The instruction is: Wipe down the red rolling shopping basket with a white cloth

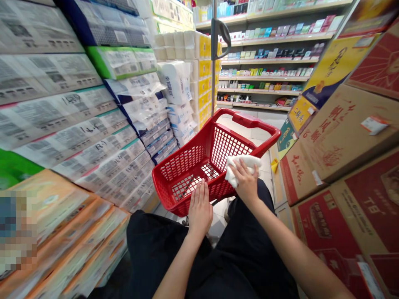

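A red plastic shopping basket (183, 160) with grid walls stands between my knees, its long handle frame at the far right. My right hand (246, 178) presses a folded white cloth (252, 161) against the basket's right rim, fingers spread over the cloth. Resting on the near rim is my left hand (200, 207), fingers straight and side by side, with nothing in it. Inside the basket I see only its grid floor and a dark line across it.
Wrapped tissue packs (102, 145) are stacked high on the left, with orange packs (77, 232) low down. Cardboard boxes (352, 124) pile up close on the right. A grey hooked handle (220, 39) on a pole rises behind the basket. Product shelves (264, 61) line the back.
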Action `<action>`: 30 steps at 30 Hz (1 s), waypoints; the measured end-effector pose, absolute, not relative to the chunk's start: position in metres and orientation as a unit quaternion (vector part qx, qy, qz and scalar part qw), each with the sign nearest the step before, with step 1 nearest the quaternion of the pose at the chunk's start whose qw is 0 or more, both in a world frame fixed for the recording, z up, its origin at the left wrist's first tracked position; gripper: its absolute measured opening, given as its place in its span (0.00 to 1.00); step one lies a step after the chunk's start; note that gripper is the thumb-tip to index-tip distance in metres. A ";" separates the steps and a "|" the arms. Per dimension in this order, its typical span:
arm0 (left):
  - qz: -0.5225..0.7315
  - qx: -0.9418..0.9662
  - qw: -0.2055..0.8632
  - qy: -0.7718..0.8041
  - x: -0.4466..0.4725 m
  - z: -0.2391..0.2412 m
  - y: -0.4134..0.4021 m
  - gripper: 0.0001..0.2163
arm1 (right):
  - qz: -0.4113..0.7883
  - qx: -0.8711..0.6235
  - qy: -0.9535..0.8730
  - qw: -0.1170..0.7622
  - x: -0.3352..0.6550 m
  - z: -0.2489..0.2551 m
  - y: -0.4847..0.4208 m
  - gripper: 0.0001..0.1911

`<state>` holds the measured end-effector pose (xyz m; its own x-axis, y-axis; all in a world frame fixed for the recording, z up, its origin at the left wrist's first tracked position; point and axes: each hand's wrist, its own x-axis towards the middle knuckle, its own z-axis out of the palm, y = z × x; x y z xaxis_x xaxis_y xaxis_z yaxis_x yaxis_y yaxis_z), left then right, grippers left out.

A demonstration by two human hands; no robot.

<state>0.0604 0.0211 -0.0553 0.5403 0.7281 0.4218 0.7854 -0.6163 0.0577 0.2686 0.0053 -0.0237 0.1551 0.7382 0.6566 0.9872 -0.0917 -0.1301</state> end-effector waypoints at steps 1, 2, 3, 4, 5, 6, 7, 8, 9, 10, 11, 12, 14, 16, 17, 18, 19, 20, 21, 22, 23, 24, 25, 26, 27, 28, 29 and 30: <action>-0.209 -0.874 0.068 -0.433 0.060 -0.056 0.021 0.36 | -0.204 -0.696 -0.627 0.285 0.249 -0.031 0.005 0.24; -0.212 -0.874 0.067 -0.432 0.059 -0.056 0.021 0.36 | -0.189 -0.687 -0.639 0.289 0.230 -0.037 0.004 0.25; -0.215 -0.875 0.066 -0.428 0.058 -0.056 0.021 0.35 | -0.173 -0.679 -0.650 0.294 0.214 -0.043 0.002 0.26; -0.217 -0.877 0.066 -0.424 0.058 -0.057 0.021 0.35 | -0.159 -0.676 -0.655 0.298 0.200 -0.047 0.001 0.26; -0.219 -0.878 0.067 -0.420 0.057 -0.057 0.021 0.35 | -0.152 -0.673 -0.658 0.302 0.190 -0.050 0.000 0.27; -0.220 -0.879 0.068 -0.417 0.056 -0.057 0.021 0.35 | -0.149 -0.671 -0.660 0.303 0.185 -0.051 -0.001 0.27; -0.220 -0.879 0.068 -0.417 0.056 -0.058 0.022 0.35 | -0.152 -0.666 -0.665 0.303 0.184 -0.052 -0.002 0.27; -0.219 -0.878 0.069 -0.419 0.056 -0.058 0.022 0.35 | -0.159 -0.657 -0.674 0.299 0.187 -0.052 -0.002 0.26; -0.218 -0.877 0.069 -0.423 0.056 -0.058 0.022 0.36 | -0.169 -0.644 -0.686 0.293 0.194 -0.051 -0.003 0.26; -0.216 -0.875 0.068 -0.427 0.057 -0.058 0.022 0.37 | -0.179 -0.630 -0.700 0.284 0.205 -0.049 -0.003 0.25; -0.215 -0.875 0.069 -0.428 0.058 -0.058 0.022 0.37 | -0.191 -0.618 -0.712 0.274 0.219 -0.046 -0.003 0.25; -0.214 -0.875 0.070 -0.429 0.059 -0.058 0.022 0.38 | -0.202 -0.610 -0.719 0.263 0.235 -0.042 -0.004 0.24; -0.211 -0.876 0.073 -0.427 0.060 -0.057 0.022 0.38 | -0.228 -0.616 -0.713 0.247 0.271 -0.033 -0.005 0.24; -0.209 -0.877 0.075 -0.427 0.061 -0.057 0.022 0.39 | -0.253 -0.641 -0.685 0.237 0.306 -0.022 -0.005 0.23; -0.209 -0.876 0.075 -0.428 0.061 -0.056 0.022 0.39 | -0.264 -0.653 -0.670 0.236 0.321 -0.017 -0.004 0.23; -0.209 -0.876 0.074 -0.428 0.061 -0.056 0.022 0.39 | -0.272 -0.665 -0.654 0.238 0.332 -0.013 -0.003 0.23; -0.210 -0.876 0.074 -0.429 0.061 -0.056 0.022 0.39 | -0.277 -0.676 -0.638 0.243 0.339 -0.010 -0.001 0.23; -0.212 -0.875 0.074 -0.429 0.061 -0.056 0.022 0.39 | -0.281 -0.687 -0.620 0.254 0.340 -0.009 0.000 0.23; -0.213 -0.875 0.073 -0.429 0.061 -0.056 0.022 0.39 | -0.282 -0.700 -0.600 0.267 0.336 -0.010 0.002 0.23; -0.215 -0.875 0.073 -0.429 0.061 -0.056 0.022 0.39 | -0.279 -0.711 -0.581 0.282 0.326 -0.012 0.004 0.23; -0.216 -0.875 0.071 -0.428 0.061 -0.056 0.022 0.39 | -0.272 -0.719 -0.567 0.296 0.312 -0.017 0.005 0.23; -0.215 -0.875 0.069 -0.428 0.061 -0.056 0.021 0.39 | -0.260 -0.726 -0.558 0.308 0.295 -0.022 0.006 0.23; -0.215 -0.875 0.067 -0.428 0.061 -0.056 0.021 0.38 | -0.242 -0.721 -0.570 0.311 0.275 -0.028 0.006 0.23; -0.216 -0.875 0.065 -0.429 0.061 -0.056 0.021 0.38 | -0.222 -0.711 -0.589 0.312 0.254 -0.035 0.006 0.23; -0.217 -0.875 0.063 -0.429 0.060 -0.057 0.021 0.38 | -0.202 -0.701 -0.608 0.312 0.234 -0.041 0.005 0.24; -0.219 -0.875 0.062 -0.427 0.060 -0.057 0.021 0.37 | -0.184 -0.691 -0.626 0.312 0.217 -0.047 0.004 0.25; -0.221 -0.877 0.061 -0.423 0.059 -0.057 0.022 0.37 | -0.168 -0.685 -0.639 0.308 0.202 -0.052 0.002 0.26; -0.223 -0.878 0.060 -0.419 0.058 -0.057 0.022 0.36 | -0.156 -0.679 -0.648 0.307 0.192 -0.055 0.001 0.27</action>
<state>0.0580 0.0218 -0.0574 0.5505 0.7090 0.4409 0.7620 -0.6424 0.0816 0.1915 0.0008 -0.0549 0.1119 0.7847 0.6097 0.9760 0.0287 -0.2161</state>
